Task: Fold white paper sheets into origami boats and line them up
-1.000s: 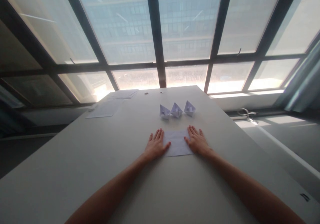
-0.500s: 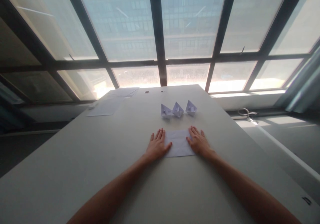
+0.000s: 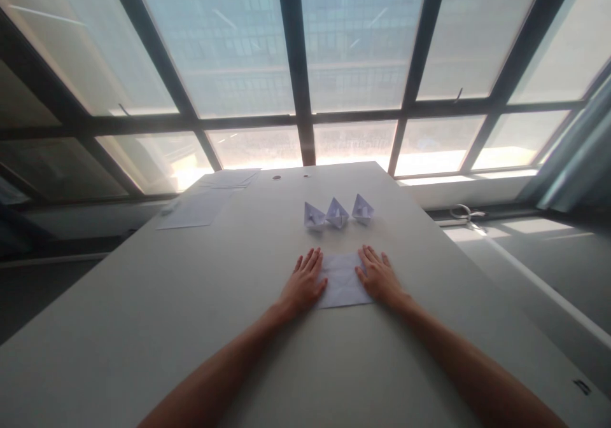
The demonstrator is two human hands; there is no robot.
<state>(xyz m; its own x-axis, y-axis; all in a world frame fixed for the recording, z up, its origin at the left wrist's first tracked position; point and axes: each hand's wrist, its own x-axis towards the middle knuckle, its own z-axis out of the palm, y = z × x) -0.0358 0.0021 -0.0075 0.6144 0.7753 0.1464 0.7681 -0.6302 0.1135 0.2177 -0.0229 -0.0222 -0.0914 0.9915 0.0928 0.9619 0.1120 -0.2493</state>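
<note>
A white sheet of paper (image 3: 342,282) lies flat on the white table (image 3: 238,364) in front of me. My left hand (image 3: 305,280) rests palm down on its left edge, fingers stretched forward. On the right edge lies my right hand (image 3: 379,275), also flat, with the thumb pointing inward over the paper. Beyond the sheet stand three folded paper boats: a left one (image 3: 314,217), a middle one (image 3: 337,214) and a right one (image 3: 363,209). The left and middle boats stand very close together.
Loose white sheets (image 3: 188,210) lie at the table's far left, with more paper (image 3: 231,178) behind them. Large windows rise past the far edge. A curtain (image 3: 563,154) hangs at the right, and a small dark mark (image 3: 582,386) is near the right edge.
My left hand has shifted slightly inward over the paper's left edge. The view has moved a little. My right hand stays flat on the right edge.
</note>
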